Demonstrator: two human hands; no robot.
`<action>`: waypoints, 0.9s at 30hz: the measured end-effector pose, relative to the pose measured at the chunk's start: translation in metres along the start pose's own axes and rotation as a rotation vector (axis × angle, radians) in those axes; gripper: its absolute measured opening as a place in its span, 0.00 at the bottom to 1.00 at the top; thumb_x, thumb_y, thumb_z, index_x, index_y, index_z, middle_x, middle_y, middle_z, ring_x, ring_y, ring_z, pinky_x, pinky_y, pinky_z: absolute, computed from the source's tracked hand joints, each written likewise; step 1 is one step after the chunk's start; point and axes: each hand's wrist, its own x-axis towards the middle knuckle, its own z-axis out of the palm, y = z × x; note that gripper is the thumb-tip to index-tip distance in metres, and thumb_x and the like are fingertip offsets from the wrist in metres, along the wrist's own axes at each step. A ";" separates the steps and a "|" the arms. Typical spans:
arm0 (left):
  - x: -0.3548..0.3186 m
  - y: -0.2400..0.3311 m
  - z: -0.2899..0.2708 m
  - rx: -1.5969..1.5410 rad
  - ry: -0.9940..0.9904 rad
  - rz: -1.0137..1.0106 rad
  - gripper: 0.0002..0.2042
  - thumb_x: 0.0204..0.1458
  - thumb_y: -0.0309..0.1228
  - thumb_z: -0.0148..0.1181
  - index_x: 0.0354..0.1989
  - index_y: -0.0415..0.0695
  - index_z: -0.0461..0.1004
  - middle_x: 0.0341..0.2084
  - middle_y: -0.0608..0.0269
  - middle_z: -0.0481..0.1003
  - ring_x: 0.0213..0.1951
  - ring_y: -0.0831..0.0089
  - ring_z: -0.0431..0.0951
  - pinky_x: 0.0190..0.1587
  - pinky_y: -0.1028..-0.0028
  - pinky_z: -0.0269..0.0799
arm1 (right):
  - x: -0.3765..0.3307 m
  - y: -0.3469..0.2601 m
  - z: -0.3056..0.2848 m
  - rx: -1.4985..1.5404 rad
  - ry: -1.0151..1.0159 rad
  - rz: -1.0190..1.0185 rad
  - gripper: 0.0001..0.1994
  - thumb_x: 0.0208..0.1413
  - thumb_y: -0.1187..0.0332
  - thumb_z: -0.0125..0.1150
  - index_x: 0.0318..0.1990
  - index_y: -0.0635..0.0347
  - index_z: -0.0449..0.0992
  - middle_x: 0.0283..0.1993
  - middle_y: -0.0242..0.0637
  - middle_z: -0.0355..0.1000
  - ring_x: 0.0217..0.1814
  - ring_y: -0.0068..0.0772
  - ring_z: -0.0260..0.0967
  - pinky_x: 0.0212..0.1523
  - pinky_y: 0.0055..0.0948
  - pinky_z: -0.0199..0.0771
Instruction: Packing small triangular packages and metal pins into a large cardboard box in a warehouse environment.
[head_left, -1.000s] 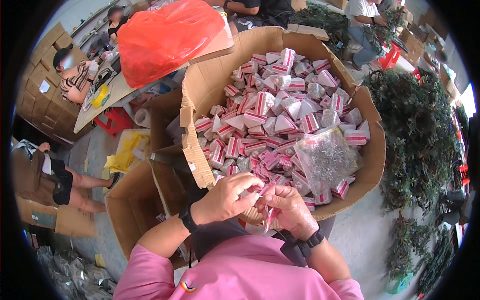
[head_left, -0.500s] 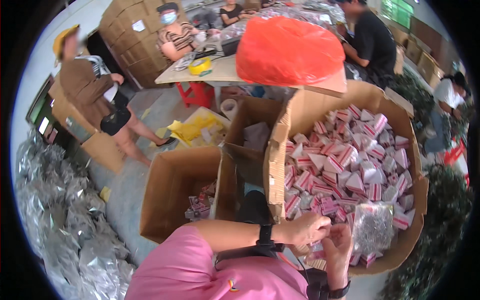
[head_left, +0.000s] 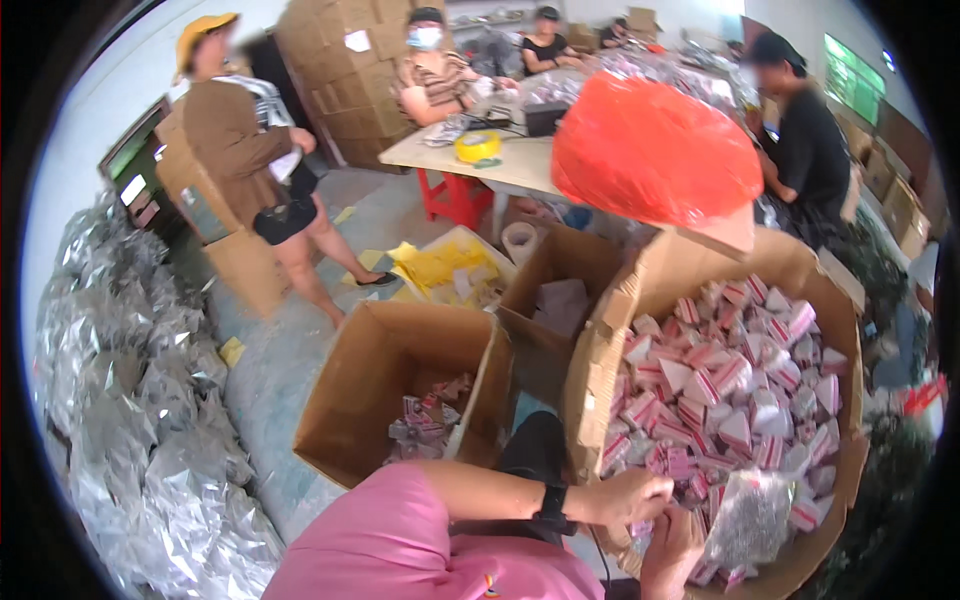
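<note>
Head view: left hand (head_left: 622, 497) and right hand (head_left: 674, 550), curled, pinch a blurred piece (head_left: 641, 528).

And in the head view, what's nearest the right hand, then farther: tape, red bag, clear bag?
1. Clear bag: just right of the right hand.
2. Red bag: farther ahead.
3. Tape: on the table, left of the red bag.

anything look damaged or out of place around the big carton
Mildly, yes. The large carton has a ragged, bent left rim, so it looks worn. A clear bag with greyish contents lies on the pink-and-white wedges, unlike the pieces around it. Yellow scraps lie loose on the floor.
</note>
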 end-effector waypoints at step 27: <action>0.003 0.008 -0.002 -0.065 -0.046 0.095 0.09 0.58 0.29 0.50 0.31 0.35 0.64 0.21 0.49 0.67 0.24 0.58 0.68 0.30 0.64 0.63 | 0.008 0.001 -0.018 0.099 -0.063 -0.070 0.05 0.54 0.76 0.56 0.37 0.65 0.75 0.36 0.45 0.74 0.37 0.47 0.72 0.39 0.39 0.72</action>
